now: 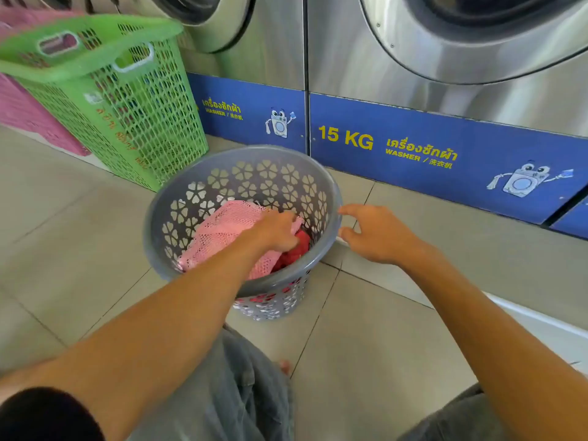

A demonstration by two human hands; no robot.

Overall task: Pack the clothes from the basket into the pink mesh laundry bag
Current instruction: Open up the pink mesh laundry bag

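A round grey basket (165,202) with flower-shaped holes stands on the tiled floor in the middle of the head view. Inside it lies the pink mesh laundry bag (222,227) on top of a red garment (296,253). My left hand (273,232) reaches into the basket and grips the pink mesh bag at its right end, its fingertips hidden among the cloth. Just right of the basket, my right hand (378,233) hovers beside the rim with fingers loosely spread, holding nothing.
A tall green basket (133,100) stands at the back left, with a pink basket (25,113) behind it. Steel washing machines (445,90) with blue base panels line the back. My knees in grey trousers (229,393) are at the bottom.
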